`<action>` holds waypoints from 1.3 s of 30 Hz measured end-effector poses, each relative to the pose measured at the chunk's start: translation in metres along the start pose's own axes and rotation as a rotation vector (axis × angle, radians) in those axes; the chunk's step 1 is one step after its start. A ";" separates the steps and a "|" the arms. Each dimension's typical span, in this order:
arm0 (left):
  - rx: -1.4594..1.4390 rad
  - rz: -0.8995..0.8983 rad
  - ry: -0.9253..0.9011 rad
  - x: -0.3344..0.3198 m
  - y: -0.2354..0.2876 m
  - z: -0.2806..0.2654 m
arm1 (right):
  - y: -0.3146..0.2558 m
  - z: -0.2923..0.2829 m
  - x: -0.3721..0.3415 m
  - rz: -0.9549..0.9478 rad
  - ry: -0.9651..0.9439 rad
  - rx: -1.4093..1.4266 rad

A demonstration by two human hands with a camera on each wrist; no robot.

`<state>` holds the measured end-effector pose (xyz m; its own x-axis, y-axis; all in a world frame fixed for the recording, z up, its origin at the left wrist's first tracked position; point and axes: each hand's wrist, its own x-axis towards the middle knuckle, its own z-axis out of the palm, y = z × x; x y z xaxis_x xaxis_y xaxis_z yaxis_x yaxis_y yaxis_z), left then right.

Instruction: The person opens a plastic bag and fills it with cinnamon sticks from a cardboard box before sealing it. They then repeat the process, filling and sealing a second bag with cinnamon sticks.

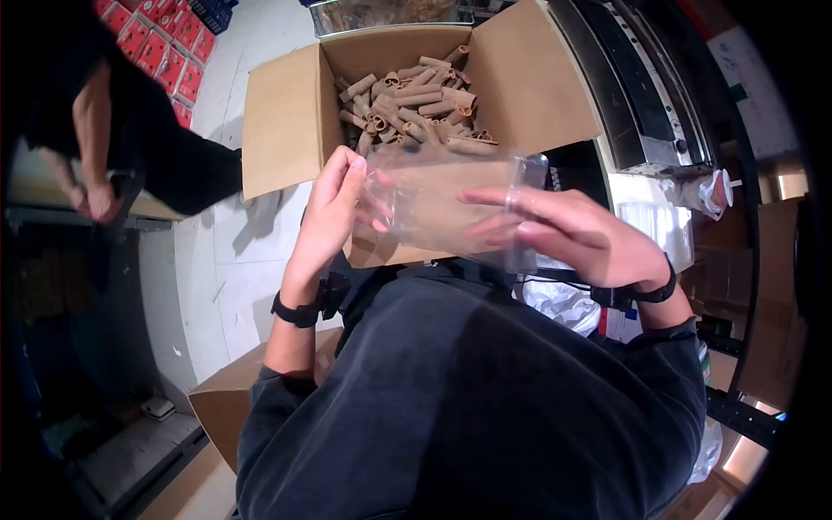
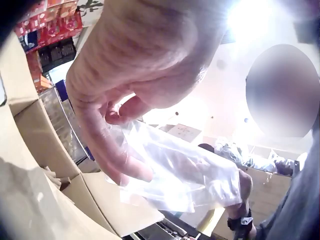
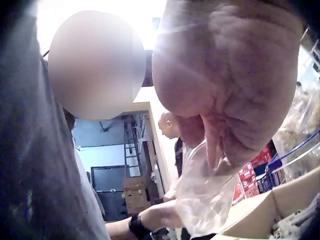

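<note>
A clear plastic bag (image 1: pixel 438 195) is stretched between my two hands in front of the open cardboard box. My left hand (image 1: pixel 332 206) pinches one end of it, thumb against fingers. At the other end my right hand (image 1: pixel 594 241) grips the bag, some of its fingers showing through the film. In the left wrist view the bag (image 2: pixel 175 172) looks wrinkled and flat, with light glaring off it. Brown rolled cinnamon sticks (image 1: pixel 416 104) fill the cardboard box (image 1: pixel 282 113) just beyond the bag.
A dark machine with metal trim (image 1: pixel 637 87) stands right of the box. Behind the box is a wire basket (image 1: pixel 390 16). Another person (image 1: pixel 95 130) stands at the left, near stacked red boxes (image 1: pixel 165 52). A clear plastic container (image 1: pixel 656 230) is by my right wrist.
</note>
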<state>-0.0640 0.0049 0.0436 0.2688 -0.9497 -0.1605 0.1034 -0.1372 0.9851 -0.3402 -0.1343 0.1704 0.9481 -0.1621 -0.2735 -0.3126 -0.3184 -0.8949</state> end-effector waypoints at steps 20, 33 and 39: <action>0.740 1.111 -0.265 -0.028 0.080 0.026 | -0.001 -0.002 0.034 -0.809 0.213 -0.936; 1.110 1.178 -0.264 -0.022 0.087 0.006 | -0.006 -0.008 0.045 -0.781 0.187 -1.088; 1.043 1.226 -0.289 -0.025 0.088 0.005 | -0.007 -0.017 0.050 -0.870 0.393 -1.014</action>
<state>-0.0663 0.0151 0.1346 -0.4925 -0.6290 0.6015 -0.7109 0.6894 0.1388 -0.2911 -0.1562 0.1692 0.8323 0.2404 0.4995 0.2969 -0.9543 -0.0354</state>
